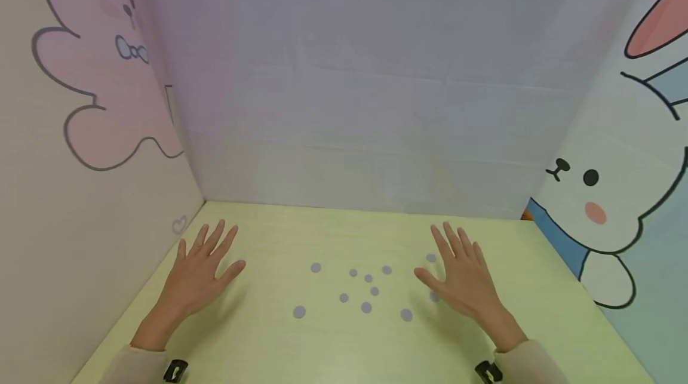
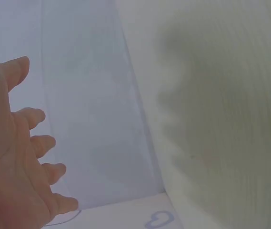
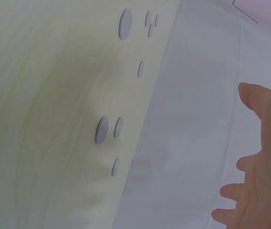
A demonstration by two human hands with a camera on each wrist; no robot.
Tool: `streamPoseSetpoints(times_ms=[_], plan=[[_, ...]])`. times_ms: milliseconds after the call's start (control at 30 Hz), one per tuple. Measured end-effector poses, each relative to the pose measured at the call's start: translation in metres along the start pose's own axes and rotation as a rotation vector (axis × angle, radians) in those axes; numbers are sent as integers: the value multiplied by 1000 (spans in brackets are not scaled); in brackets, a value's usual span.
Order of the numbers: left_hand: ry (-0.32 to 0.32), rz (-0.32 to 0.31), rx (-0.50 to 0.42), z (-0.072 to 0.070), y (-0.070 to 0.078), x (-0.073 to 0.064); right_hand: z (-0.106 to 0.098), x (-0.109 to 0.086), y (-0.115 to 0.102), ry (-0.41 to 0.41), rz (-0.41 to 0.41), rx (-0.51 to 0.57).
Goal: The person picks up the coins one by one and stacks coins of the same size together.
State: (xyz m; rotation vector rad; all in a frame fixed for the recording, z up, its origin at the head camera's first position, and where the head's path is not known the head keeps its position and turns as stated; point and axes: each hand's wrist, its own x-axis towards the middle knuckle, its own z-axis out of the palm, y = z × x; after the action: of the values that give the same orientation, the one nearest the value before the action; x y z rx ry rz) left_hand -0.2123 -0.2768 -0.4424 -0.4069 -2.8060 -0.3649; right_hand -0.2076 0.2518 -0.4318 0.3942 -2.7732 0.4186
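My left hand (image 1: 196,276) hovers over the left part of the pale yellow table (image 1: 258,351), fingers spread and nothing in them. On the other side, my right hand (image 1: 464,279) is likewise spread and holds nothing; its shadow falls on the tabletop. Several flat grey discs lie scattered between the hands, among them a larger disc (image 1: 299,312) at the front left and another disc (image 1: 406,315) at the front right. Nearest my right hand are a disc (image 1: 431,258) by the fingers and one partly hidden behind the palm. The right wrist view shows thin-edged discs (image 3: 102,130) beneath that hand.
A whitish sheet (image 1: 371,109) stands as a wall behind the table. The left wall (image 1: 80,240) carries a pink cartoon animal, the right wall (image 1: 645,318) a white cartoon rabbit. Each sleeve end has a small dark device (image 1: 175,371) beside it.
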Motion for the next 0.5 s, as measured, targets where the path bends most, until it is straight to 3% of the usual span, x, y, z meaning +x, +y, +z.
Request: streamPoseSetpoints(times_ms=[300,500], plan=[[-9,-1,-139,2,8,1,8,6,-22,10,-40,112],[-24,-25,-183,7,16,1,16,9,-38,-6,-46,222]])
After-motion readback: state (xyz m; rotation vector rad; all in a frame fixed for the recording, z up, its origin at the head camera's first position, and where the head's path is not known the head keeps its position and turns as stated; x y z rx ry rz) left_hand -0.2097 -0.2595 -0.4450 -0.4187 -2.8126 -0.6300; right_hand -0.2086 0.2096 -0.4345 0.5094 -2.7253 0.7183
